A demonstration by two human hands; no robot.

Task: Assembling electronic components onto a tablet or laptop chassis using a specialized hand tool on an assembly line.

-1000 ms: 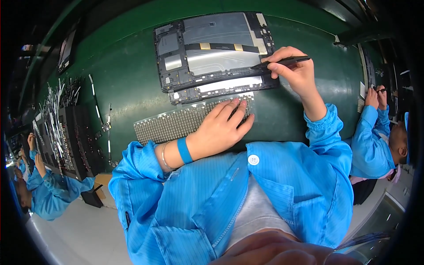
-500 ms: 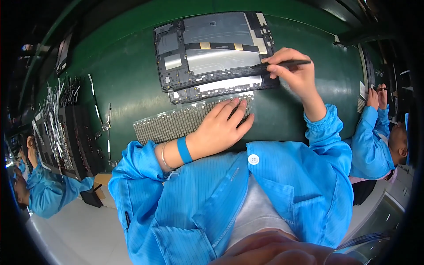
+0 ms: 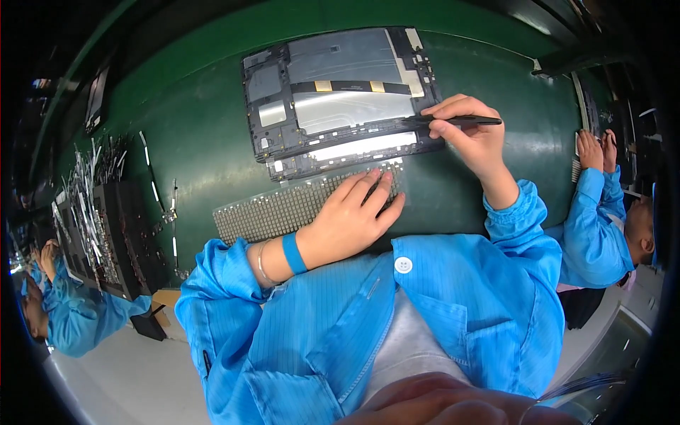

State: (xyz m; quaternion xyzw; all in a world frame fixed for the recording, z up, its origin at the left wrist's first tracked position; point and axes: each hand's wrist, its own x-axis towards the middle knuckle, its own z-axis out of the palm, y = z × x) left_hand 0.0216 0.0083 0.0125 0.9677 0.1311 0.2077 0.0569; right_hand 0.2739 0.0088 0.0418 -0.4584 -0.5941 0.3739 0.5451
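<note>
My right hand [image 3: 466,127] pinches black tweezers [image 3: 476,120] between thumb and fingers. Their tip reaches over the right part of the near edge of a dark tablet-like housing [image 3: 340,60], which has a shiny metal inside and a black strip with two gold patches. A second, similar housing [image 3: 361,146] shows partly from beneath its near side. My left hand [image 3: 354,212] lies with fingers spread on a clear sheet covered in rows of small grey squares [image 3: 283,204], just in front of the housings. Whatever lies under its palm is hidden.
A green mat [image 3: 496,78] covers the bench. To the left stands a black holder [image 3: 124,234] full of thin strip cables, with a few loose cables [image 3: 152,170] beside it. Co-workers in blue sit at the left [image 3: 92,319] and right [image 3: 598,227].
The whole view has shifted slightly, so bench things appear a little lower. My right hand keeps the tweezers over the housing's near edge, and my left hand stays on the sheet.
</note>
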